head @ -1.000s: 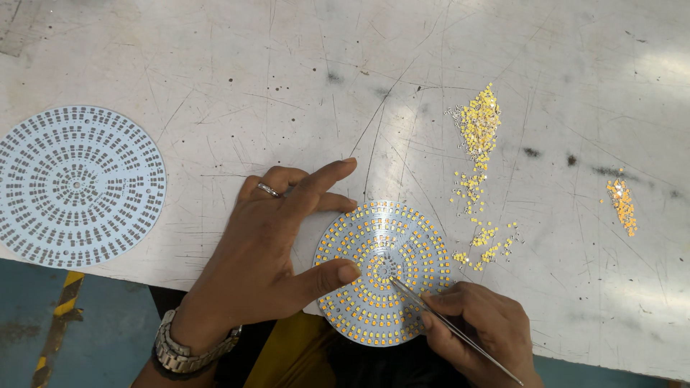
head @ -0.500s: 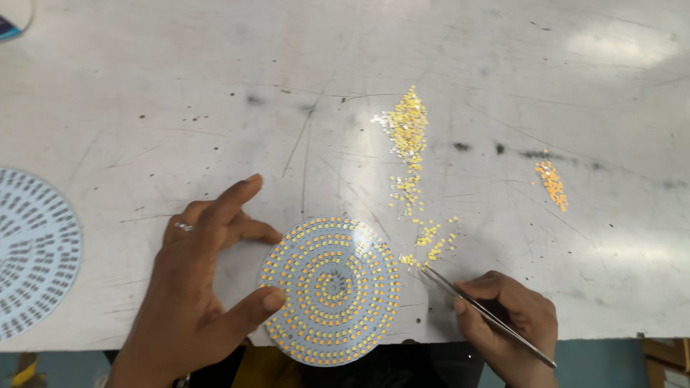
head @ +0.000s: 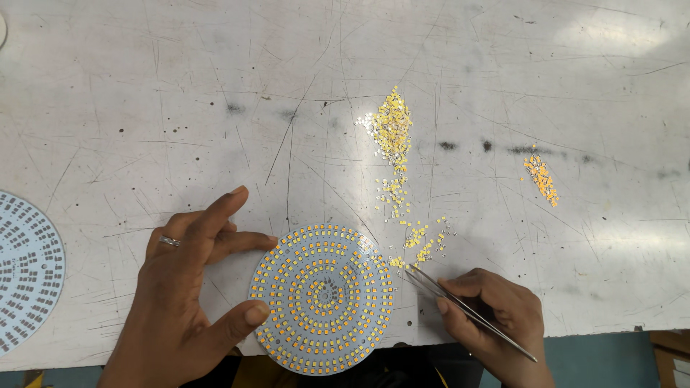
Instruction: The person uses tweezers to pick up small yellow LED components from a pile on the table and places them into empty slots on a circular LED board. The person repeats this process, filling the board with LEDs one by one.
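My left hand [head: 190,287] lies open and flat on the bench [head: 180,86], gripping nothing: the thumb tip touches the left rim of the round circuit board [head: 323,298] and the forefinger stretches out above that rim, so the board sits just to the right of this hand, between my two hands. The board is a white disc covered in rings of small yellow chips, and its lower edge hangs over the near edge of the bench. My right hand [head: 492,316] is pinched around a pair of metal tweezers [head: 460,305], whose tips point up and left to a spot just beside the board's upper right rim, at the loose yellow chips [head: 420,244] scattered there. That scatter trails up into a thicker heap [head: 392,126]. A smaller orange heap [head: 540,179] lies well apart to the right. A second round board [head: 25,276], bare of chips, shows at the far left edge.
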`<state>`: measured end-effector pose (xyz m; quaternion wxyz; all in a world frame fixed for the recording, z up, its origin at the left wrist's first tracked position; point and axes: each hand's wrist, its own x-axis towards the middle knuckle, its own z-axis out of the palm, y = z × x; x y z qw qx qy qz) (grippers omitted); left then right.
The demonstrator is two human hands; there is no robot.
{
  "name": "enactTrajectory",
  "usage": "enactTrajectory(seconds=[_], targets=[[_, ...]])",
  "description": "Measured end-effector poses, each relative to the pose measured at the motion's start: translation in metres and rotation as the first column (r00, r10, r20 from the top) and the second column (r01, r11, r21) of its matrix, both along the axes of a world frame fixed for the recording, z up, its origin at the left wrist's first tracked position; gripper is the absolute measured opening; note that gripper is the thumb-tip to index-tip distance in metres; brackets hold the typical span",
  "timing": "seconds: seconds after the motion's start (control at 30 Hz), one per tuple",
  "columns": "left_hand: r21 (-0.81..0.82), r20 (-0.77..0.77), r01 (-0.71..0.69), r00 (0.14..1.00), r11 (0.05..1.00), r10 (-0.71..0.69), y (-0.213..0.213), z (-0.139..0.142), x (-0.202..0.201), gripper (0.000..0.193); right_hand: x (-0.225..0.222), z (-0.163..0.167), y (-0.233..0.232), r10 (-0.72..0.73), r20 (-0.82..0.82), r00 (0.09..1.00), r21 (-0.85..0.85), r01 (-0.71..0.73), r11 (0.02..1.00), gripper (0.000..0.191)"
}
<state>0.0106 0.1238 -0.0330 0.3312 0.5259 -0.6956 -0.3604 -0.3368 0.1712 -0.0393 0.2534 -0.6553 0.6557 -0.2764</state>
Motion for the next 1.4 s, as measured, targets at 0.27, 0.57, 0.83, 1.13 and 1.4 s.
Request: enactTrajectory(seconds=[0.27, 0.57, 0.83, 1.13, 1.4], targets=[[0.031, -0.030, 0.001, 1.000, 1.000, 0.000, 0.001, 0.001, 0.001, 0.094, -0.005, 0.004, -0.002, 0.072, 0.050, 0.996, -0.005, -0.072, 0.997, 0.017], [-0.106, 0.009, 0.051, 0.999, 0.993, -0.050, -0.004, 0.002, 0.003, 0.093, -0.006, 0.001, 0.000, 0.087, 0.045, 0.995, 0.017, -0.088, 0.996, 0.014], [-0.145, 0.066, 0.094, 0.994, 0.985, -0.085, -0.005, 0.005, 0.004, 0.092, 0.033, -0.014, -0.004, 0.386, 0.058, 0.921, -0.106, -0.378, 0.920, 0.017], [-0.108, 0.101, 0.107, 0.990, 0.988, -0.096, -0.006, 0.005, 0.006, 0.088, 0.038, -0.003, -0.022, 0.456, 0.062, 0.888, 0.007, -0.457, 0.889, 0.016], [-0.121, 0.106, 0.111, 0.990, 0.986, -0.098, -0.008, 0.003, 0.006, 0.088, 0.046, -0.004, -0.020, 0.430, 0.010, 0.903, 0.006, -0.430, 0.903, 0.018]])
